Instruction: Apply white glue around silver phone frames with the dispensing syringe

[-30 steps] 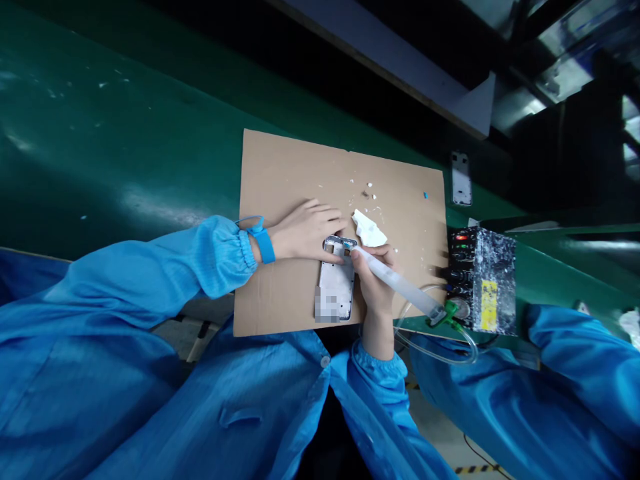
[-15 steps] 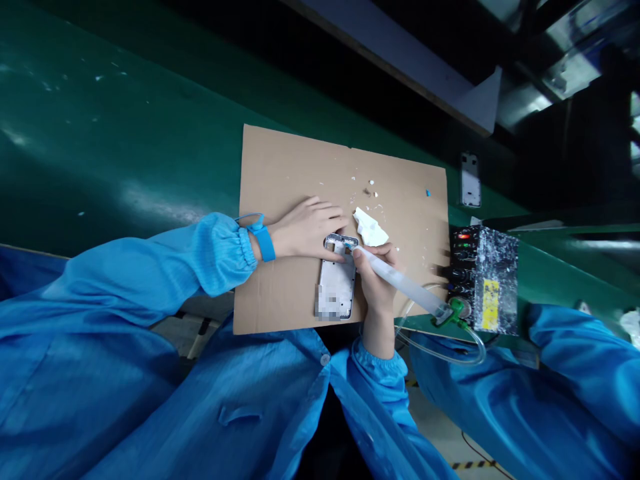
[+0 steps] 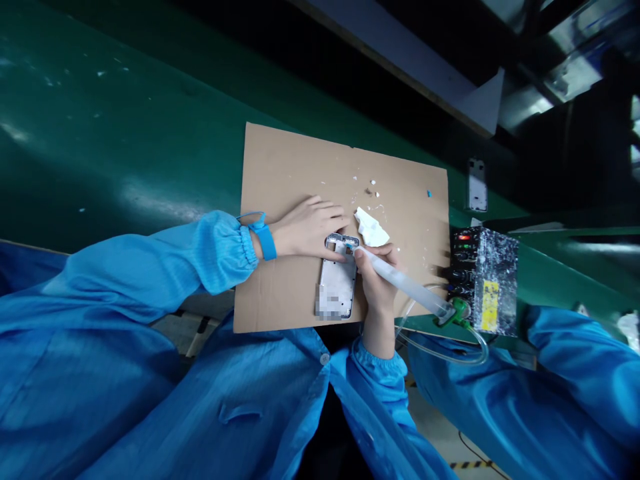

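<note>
A silver phone frame lies on a brown cardboard sheet. My left hand rests flat on the cardboard with its fingers stretched out, the fingertips pressing the frame's top left corner. My right hand is closed around a clear syringe dispenser. The syringe's tip touches the top edge of the frame. A clear hose runs from the syringe's green rear end. A blue strap is on my left wrist.
A crumpled white wipe lies just beyond the frame, with small white crumbs around it. A black controller box stands right of the cardboard. Another phone part lies on the green belt. Another person's blue sleeve is at the lower right.
The syringe tip has crept a little to the right along the frame's top edge. The phone part on the belt has drifted to the right. My left hand has stayed put.
</note>
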